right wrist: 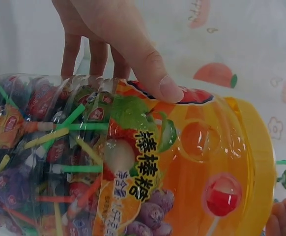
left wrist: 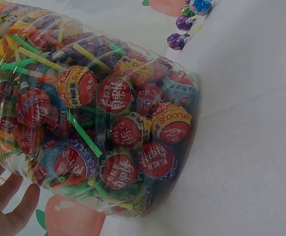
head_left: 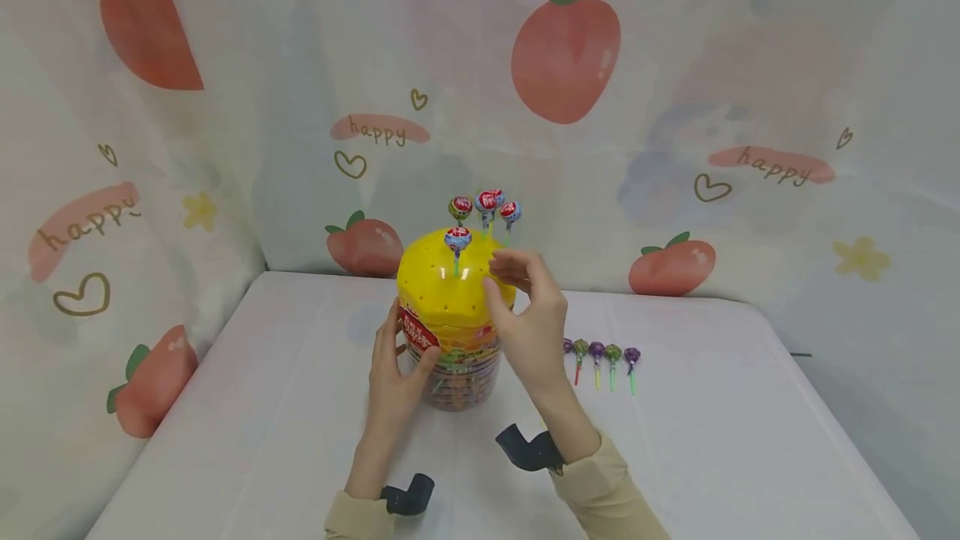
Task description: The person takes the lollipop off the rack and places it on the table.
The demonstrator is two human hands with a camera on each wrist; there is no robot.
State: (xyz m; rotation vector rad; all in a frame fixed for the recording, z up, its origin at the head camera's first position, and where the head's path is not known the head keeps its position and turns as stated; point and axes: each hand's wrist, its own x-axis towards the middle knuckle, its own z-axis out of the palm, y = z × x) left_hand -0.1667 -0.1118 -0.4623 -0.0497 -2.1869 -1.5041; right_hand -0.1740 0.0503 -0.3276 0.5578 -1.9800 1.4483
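Note:
A large clear jar (head_left: 459, 386) with a yellow domed lid (head_left: 420, 273) stands on the table, packed with wrapped lollipops (left wrist: 114, 93). My left hand (head_left: 393, 382) holds the jar's left side, its thumb (right wrist: 170, 91) on the label and the fingers round behind. The right hand (head_left: 534, 315) is at the lid's right side, fingers bent and thumb apart from them, with nothing visible between. Several lollipops stand upright in the lid's holes, among them a blue-and-red one (head_left: 457, 240) at the front and a green one (head_left: 461, 207) behind it.
Right of the jar, several purple and green lollipops (head_left: 613, 352) lie in a row on the white tabletop (head_left: 712, 423), sticks toward me. Behind the table hangs a printed cloth (head_left: 450, 40) with fruit pictures. A black curved piece (head_left: 528, 448) sits at each wrist.

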